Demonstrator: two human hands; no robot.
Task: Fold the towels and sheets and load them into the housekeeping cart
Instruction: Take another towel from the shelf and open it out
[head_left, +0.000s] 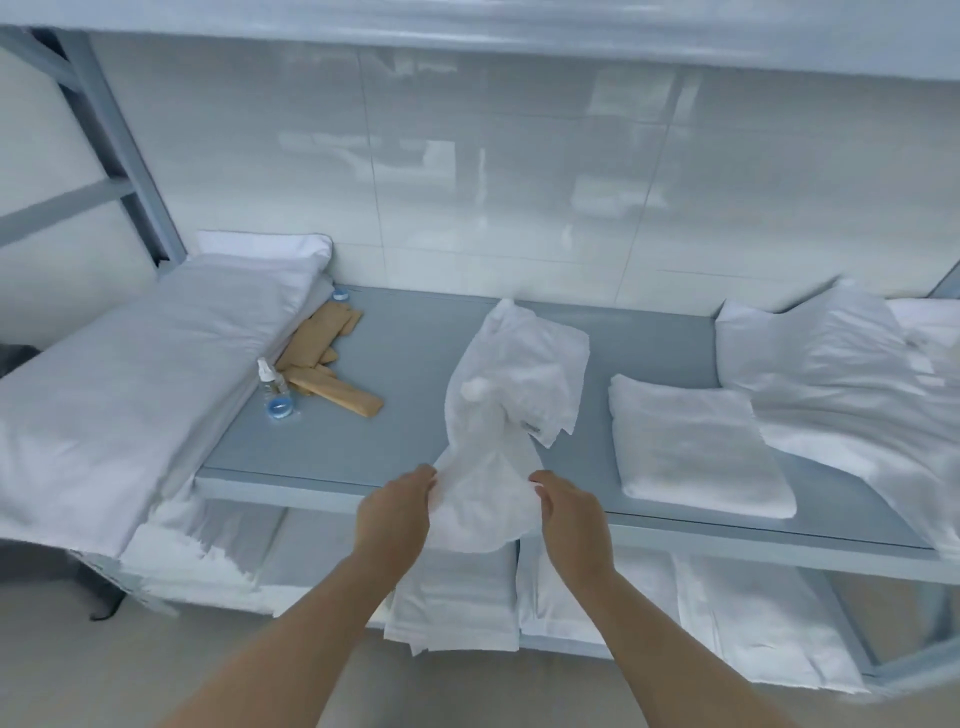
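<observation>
Left hand: my left hand (397, 512) pinches the near left edge of the crumpled towel (511, 410), fingers curled into the cloth.
Right hand: my right hand (569, 512) grips the near right edge the same way; the fingertips are buried in fabric, so I judge a pinch but cannot see the pads.
Towel position: bunched and twisted, its far part lying on the middle shelf (405, 374), its near end lifted over the shelf's front lip between my hands.
Reason for the hold: I take both near corners so the cloth can be pulled taut and spread flat; a fold cannot start while it is twisted like this.
Stage: early in this piece, no crease made yet.
Folded towel (696, 447): lies flat on the shelf just to the right, presumably the pattern to match.
Loose sheets (841, 374): heaped at the far right, unfolded.
Sheet stack (130, 384): piled at the left end, overhanging the front edge.
Small items: a spray bottle (267, 382) and tan packets (324, 364) beside that stack.
Lower shelf: more white linen (457, 597) stored beneath.
Room: glossy white tiled wall (519, 171) behind, grey metal rack frame.
Cart: not in view.
</observation>
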